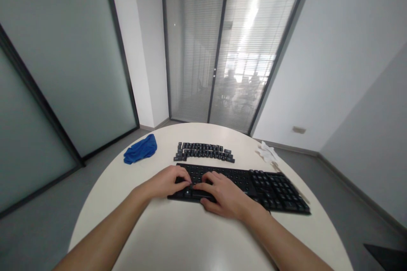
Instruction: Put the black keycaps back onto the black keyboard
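A black keyboard point(280, 192) lies on the white round table point(165, 237). Its left and middle part is bare of most keycaps, while keys fill the right part. My left hand point(170, 181) is over the keyboard's left end, thumb and index finger pinched together on something too small to make out. Close beside it, my right hand point(222, 194) rests on the lower left of the keyboard, index finger stretched toward the left fingertips, fingers apart. Behind the keyboard, loose black keycaps point(203, 151) lie in rows.
A crumpled blue cloth point(141, 149) lies at the table's back left. White crumpled tissue or gloves point(267, 152) lie at the back right, near a thin stick-like item beside the keyboard. A dark object point(386, 257) shows at the lower right corner.
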A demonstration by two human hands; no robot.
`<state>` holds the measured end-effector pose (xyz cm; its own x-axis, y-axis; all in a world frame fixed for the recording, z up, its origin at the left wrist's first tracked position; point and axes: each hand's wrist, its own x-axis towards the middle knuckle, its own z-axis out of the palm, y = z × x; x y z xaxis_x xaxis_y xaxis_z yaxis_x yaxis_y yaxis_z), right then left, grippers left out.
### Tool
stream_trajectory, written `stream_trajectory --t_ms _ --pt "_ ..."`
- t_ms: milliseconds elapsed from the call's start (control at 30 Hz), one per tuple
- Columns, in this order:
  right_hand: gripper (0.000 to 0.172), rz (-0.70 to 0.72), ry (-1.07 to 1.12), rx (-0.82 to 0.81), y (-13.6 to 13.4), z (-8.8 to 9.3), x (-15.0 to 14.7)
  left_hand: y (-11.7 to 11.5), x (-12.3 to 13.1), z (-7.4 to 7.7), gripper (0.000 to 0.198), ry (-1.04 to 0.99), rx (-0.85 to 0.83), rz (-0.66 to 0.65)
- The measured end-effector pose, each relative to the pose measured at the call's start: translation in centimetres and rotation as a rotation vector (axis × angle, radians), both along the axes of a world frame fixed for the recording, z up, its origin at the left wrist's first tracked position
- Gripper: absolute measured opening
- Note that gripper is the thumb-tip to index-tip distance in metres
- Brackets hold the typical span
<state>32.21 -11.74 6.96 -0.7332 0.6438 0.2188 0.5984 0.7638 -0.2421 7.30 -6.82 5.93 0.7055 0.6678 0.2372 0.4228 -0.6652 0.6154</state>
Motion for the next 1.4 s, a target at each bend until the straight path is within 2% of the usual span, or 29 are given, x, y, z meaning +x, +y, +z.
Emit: stream_trajectory --t_ms 167,400,600,900,1100,1400 --pt "0.049 -0.011 0.056 -0.015 0.2 -0.5 0.3 1.1 -0.7 -0.6 0.021 -0.117 0.122 0.219" --pt "0.048 -0.019 0.063 -0.044 0.1 -0.5 0.4 2.8 -1.7 -2.3 0.021 -0.096 0.297 0.451" --pt "0.046 -0.025 0.057 -0.037 0.1 -0.4 0.5 4.1 -1.8 -3.5 0.028 -0.070 0.356 0.464" --pt "0.047 -0.007 0.062 -0.033 0.0 -0.2 0.6 4.5 -1.4 -3.7 0.035 -0.025 0.378 0.370" --pt "0.048 -0.001 0.058 -0.038 -0.1 -0.2 0.7 5.0 -1.9 -4.3 0.035 0.024 0.378 0.418" --pt "0.048 0.000 0.060 -0.049 -0.2 0.2 0.7 4.7 -2.2 -4.2 0.032 0.054 0.313 0.507"
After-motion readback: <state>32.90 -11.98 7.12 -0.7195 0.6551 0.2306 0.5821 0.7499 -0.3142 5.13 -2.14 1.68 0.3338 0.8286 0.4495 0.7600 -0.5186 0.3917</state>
